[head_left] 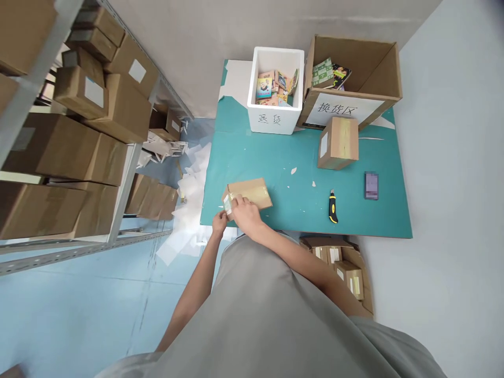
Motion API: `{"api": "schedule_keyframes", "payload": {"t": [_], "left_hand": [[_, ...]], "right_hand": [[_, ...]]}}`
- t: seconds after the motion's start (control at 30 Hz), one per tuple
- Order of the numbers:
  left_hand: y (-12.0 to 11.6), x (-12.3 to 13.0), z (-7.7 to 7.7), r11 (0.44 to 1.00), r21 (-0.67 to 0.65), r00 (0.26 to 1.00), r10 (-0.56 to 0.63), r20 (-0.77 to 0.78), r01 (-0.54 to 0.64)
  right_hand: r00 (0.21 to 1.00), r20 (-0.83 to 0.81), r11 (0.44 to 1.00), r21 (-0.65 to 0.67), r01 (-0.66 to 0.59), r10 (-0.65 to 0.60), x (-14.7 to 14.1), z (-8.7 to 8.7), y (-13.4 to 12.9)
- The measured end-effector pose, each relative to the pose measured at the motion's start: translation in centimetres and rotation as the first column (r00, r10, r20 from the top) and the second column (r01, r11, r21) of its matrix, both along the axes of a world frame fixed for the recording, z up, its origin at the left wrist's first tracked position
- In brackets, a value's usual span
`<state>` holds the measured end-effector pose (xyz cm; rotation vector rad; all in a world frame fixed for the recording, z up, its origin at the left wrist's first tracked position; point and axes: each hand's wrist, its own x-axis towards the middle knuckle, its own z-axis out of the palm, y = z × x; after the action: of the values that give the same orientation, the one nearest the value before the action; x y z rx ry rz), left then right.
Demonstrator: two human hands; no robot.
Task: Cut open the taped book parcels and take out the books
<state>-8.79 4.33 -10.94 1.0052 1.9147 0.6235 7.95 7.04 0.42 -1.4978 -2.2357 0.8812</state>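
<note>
A small taped cardboard box [258, 192] lies near the front edge of the green table, left of the middle. At its left end is a white label [227, 203]. My left hand [219, 222] is closed in a pinch at the label's lower edge, by the box's near left corner. My right hand [244, 212] rests over the top of the box, fingers curled down on it beside the label. The fingertips of both hands are close together, and the exact grip is partly hidden.
On the table [275, 157] are a box cutter [333, 206], a phone [371, 186] and another taped box [339, 144]. Behind stand a white foam bin [271, 119] and a large carton [378, 68], both holding booklets. Shelves of boxes [122, 105] rise left; loose papers [192, 194] litter the floor.
</note>
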Motion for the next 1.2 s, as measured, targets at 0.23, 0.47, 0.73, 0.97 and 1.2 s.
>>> {"api": "schedule_keyframes", "payload": {"t": [0.23, 0.47, 0.73, 0.97, 1.2], "left_hand": [[1.5, 2.2, -0.9, 0.999, -0.007, 0.996, 0.035, 0.083, -0.035], [4.5, 7.3, 0.7, 0.987, 0.071, 0.983, -0.153, 0.1, 0.147], [3.9, 6.6, 1.9, 0.93, 0.225, 0.957, -0.287, -0.043, 0.289], [1.2, 4.3, -1.1, 0.942, 0.142, 0.951, -0.294, -0.096, 0.305], [0.1, 4.7, -1.8, 0.936, 0.193, 0.955, -0.284, -0.086, 0.296]], "right_hand": [[0.913, 0.122, 0.921, 0.024, 0.39, -0.39, 11.3, -3.5, 1.4], [0.789, -0.039, 0.782, -0.168, 0.6, -0.613, 21.0, -9.5, 3.2], [0.634, -0.279, 0.678, -0.095, 0.729, -0.721, 20.3, -12.1, 0.8], [0.59, -0.259, 0.641, -0.211, 0.738, -0.765, 16.9, -15.5, -4.1], [0.555, -0.279, 0.614, -0.214, 0.76, -0.784, 16.9, -14.6, -6.6]]}}
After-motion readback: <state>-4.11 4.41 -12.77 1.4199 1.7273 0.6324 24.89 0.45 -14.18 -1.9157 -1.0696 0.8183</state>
